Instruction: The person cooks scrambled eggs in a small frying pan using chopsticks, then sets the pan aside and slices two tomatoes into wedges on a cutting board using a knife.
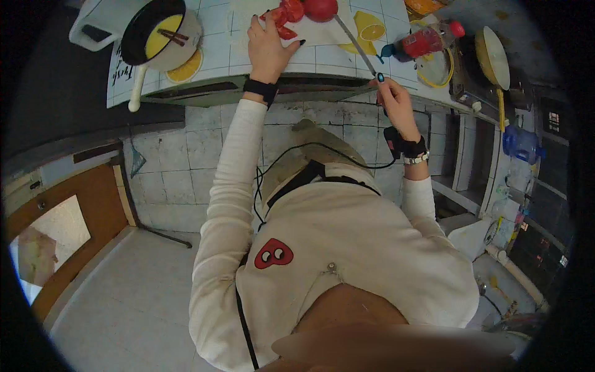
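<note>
A person in a cream long-sleeved top is standing at a white tiled tabletop (322, 59), seen from above. The left hand (268, 46) is pressing down with spread fingers on red tomato pieces (286, 18) lying on a white cutting board (310, 31). The right hand (392, 99) is closing around the handle of a knife (354, 43), whose blade is reaching up to a whole red tomato (320, 8) at the board's far edge. A lemon half (370, 28) is lying just right of the blade. To the left, a dark pan (160, 34) with yellow liquid is sitting. To the right, a bottle with red liquid (424, 42) is lying on its side.
</note>
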{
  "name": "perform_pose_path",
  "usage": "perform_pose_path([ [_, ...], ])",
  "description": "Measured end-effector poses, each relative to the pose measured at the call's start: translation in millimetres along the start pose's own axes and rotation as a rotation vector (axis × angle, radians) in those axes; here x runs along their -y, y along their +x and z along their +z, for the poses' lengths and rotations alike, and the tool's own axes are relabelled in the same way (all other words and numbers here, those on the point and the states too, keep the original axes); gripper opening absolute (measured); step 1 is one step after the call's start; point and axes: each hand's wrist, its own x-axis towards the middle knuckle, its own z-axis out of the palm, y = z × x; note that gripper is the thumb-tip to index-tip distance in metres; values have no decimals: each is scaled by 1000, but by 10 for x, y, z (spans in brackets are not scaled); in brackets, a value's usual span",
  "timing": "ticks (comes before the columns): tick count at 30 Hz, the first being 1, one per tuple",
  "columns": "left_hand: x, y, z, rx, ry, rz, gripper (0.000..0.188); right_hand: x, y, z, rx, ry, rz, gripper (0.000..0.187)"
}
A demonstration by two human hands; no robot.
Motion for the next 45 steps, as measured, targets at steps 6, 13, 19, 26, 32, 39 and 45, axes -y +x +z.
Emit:
perform_pose_path([
  [6,136,329,239,59,96,-121,85,17,546,-245,100,41,-77,24],
  [13,463,690,231,7,28,-107,74,2,864,-266,185,76,-69,27],
  [19,324,882,79,-97,152,130,72,4,826,-270,158,106,-42,27],
  [26,-214,771,267,-67,141,292,43,-3,823,-262,135,102,-1,29],
  [32,-236,581,86,69,-10,113,57,160,803,-220,147,81,30,30],
  [39,-175,339,29,121,163,-48,44,184,879,10,266,105,52,30],
  [45,-19,102,-157,201,-213,-234,34,249,811,222,346,129,97,29],
])
